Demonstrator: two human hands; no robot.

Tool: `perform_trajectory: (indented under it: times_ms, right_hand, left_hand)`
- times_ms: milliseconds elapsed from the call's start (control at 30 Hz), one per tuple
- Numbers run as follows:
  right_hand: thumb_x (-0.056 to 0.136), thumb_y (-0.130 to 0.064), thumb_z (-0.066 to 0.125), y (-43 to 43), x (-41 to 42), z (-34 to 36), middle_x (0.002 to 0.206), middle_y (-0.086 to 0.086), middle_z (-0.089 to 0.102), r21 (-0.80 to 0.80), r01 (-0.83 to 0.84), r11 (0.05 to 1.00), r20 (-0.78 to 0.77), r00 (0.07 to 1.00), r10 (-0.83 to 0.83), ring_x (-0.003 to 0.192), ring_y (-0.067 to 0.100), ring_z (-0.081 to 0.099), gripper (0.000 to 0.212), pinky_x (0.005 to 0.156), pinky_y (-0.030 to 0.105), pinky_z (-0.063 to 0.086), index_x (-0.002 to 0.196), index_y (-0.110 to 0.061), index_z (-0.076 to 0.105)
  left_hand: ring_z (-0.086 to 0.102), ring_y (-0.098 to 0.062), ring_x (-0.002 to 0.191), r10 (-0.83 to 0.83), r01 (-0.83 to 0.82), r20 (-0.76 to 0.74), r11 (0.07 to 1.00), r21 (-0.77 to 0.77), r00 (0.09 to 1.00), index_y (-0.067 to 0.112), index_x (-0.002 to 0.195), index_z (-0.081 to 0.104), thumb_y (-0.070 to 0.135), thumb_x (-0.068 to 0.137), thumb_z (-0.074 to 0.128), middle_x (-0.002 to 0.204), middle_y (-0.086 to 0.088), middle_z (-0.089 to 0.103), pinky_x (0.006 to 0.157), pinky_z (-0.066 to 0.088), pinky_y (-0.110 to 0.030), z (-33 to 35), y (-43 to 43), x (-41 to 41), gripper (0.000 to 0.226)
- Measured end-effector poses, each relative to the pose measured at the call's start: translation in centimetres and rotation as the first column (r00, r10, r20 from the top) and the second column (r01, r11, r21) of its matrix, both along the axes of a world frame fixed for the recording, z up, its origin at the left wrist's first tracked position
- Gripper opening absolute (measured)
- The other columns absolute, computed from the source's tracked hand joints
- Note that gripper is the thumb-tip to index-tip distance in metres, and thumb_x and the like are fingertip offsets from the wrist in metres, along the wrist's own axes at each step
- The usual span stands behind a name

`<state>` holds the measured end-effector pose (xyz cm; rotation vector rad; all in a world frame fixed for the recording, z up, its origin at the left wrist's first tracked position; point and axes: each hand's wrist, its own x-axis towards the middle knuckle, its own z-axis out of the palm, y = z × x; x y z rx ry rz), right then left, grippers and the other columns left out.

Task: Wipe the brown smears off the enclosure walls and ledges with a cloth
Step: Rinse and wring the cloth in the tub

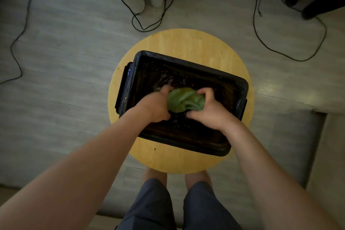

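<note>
I am looking straight down at my two bare arms reaching into a black rectangular enclosure [186,64], an open-topped tub lined with dark, shiny plastic. It sits on a round wooden table top [186,43].

My left hand [157,105] grips the left end of a bunched green cloth [184,100]. Its fingers [166,87] are curled tight over the far side of the fabric.

My right hand [209,112] grips the right end. Its fingers [205,91] are curled over the top of the cloth, with the thumb tucked under on the side nearest me.

The cloth is a crumpled wad held between the two sets of fingers, over the middle of the enclosure. I cannot tell whether it touches the bottom.

Just beyond my left fingertips, the enclosure's inner floor glints [168,80] as if wet. The walls around my fingers are too dark for me to make out any brown smears.

Past the far rim, well beyond my fingers, black cables [149,24] loop across a grey floor [65,52]. Behind my wrists, towards my body, are my dark shorts [153,203] and bare knees.
</note>
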<state>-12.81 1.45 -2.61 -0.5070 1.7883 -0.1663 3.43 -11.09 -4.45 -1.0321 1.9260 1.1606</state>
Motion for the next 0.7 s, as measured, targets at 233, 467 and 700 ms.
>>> perform_trajectory:
  times_ms: [233,467,700]
  right_hand:
    - [0.108,-0.041,0.047,0.0,-1.1,-0.3,0.132,0.009,0.051,0.023,-0.364,0.931,-0.246,0.901,0.358,0.103,0.024,0.058,0.037,0.079,0.032,0.047,0.129,-0.015,0.063]
    - [0.111,-0.019,0.026,-2.0,-1.3,-1.5,0.118,0.019,0.058,0.024,-0.200,0.980,-0.402,0.895,0.192,0.127,0.036,0.045,0.044,0.113,0.044,0.026,0.103,-0.001,0.065]
    - [0.104,-0.049,0.032,-2.7,-1.2,-1.0,0.113,0.005,0.060,0.004,0.344,0.939,-0.019,0.939,-0.344,0.096,0.027,0.060,0.047,0.092,0.044,0.054,0.121,-0.024,0.068]
  left_hand:
    - [0.061,-0.028,0.088,-0.285,0.304,0.128,0.938,-0.164,0.950,0.028,0.133,0.042,0.028,0.089,0.069,0.098,-0.003,0.056,0.073,0.058,-0.044,0.6,-1.5,0.3,0.052]
    - [0.061,-0.019,0.067,-0.142,0.151,0.066,0.977,-0.150,0.988,0.015,0.080,0.066,0.048,0.092,0.062,0.074,0.000,0.061,0.057,0.048,-0.030,0.5,-1.6,0.0,0.036]
    - [0.058,-0.020,0.068,0.471,-0.471,0.020,0.879,0.076,0.882,0.013,0.079,0.059,0.042,0.102,0.049,0.075,-0.006,0.061,0.061,0.044,-0.030,-0.7,-1.4,-0.3,0.039]
